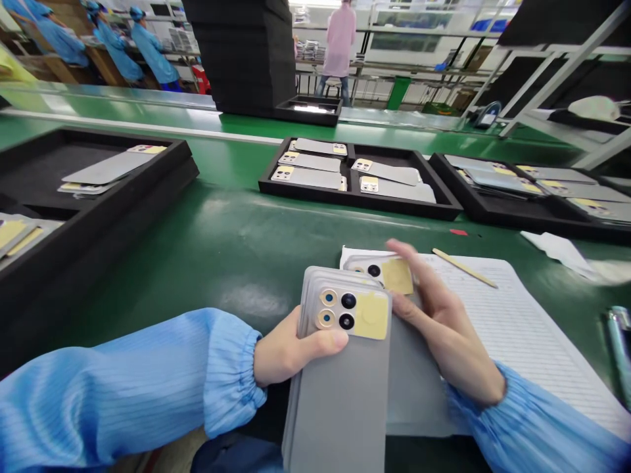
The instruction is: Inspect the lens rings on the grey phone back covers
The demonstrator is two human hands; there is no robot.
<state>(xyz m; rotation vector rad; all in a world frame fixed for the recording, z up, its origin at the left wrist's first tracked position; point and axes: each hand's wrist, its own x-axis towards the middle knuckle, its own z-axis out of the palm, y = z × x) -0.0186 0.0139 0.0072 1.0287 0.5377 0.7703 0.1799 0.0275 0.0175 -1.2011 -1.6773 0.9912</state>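
Note:
My left hand (293, 351) grips a stack of grey phone back covers (342, 401), its thumb lying across the top one below the camera area. That cover has two dark lenses, two gold-ringed openings and a yellow sticker (373, 316). To the right, my right hand (444, 322) holds another grey phone back cover (411, 387) by its upper part, the fingers slightly blurred. This cover also has a yellow patch and lenses, and the stack partly hides its left side. Beneath it lies a ruled paper sheet (513, 315) with a thin wooden stick (466, 268).
Black trays with covers stand at left (162, 190), centre (355, 199) and right (493, 213) on the green table (221, 223). A tall black stack (241, 59) rises behind. White tissue (557, 251) and a pen-like object (618, 348) lie at right. Several people are in the background.

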